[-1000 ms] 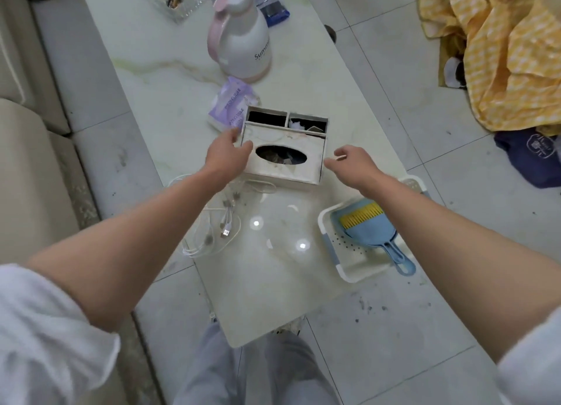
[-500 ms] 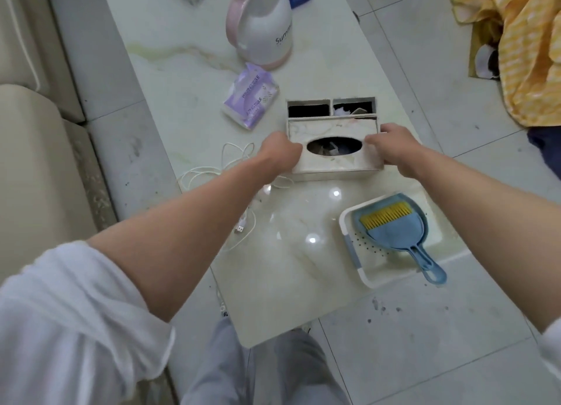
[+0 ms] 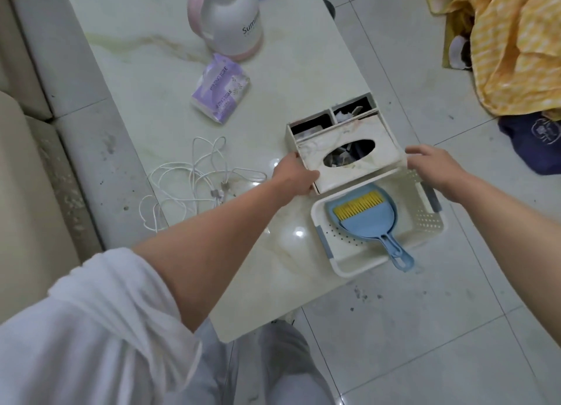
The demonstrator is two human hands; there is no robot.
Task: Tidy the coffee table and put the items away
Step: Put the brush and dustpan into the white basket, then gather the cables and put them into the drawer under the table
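Observation:
A cream marble-patterned tissue box point(image 3: 385, 134) with two rear compartments hangs tilted above the far rim of a white perforated basket point(image 3: 318, 222) at the coffee table's right edge. My left hand point(image 3: 293, 174) grips the box's near left corner. My right hand point(image 3: 437, 167) presses on its right end, fingers partly spread. A blue dustpan with a yellow comb point(image 3: 361, 219) lies in the basket. On the marble table point(image 3: 151, 55) lie a tangled white cable point(image 3: 194, 180), a purple tissue pack point(image 3: 221, 90) and a white-and-pink jug point(image 3: 233, 16).
A beige sofa point(image 3: 18, 192) runs along the left, close to the table. On the tiled floor to the right lie a yellow checked cloth point(image 3: 516, 40) and a dark blue garment point(image 3: 537, 143). My legs are at the table's near end.
Both hands closed on the tissue box and carried it right, off the table middle to above the basket's far rim. It is now tilted. The cable lies uncovered.

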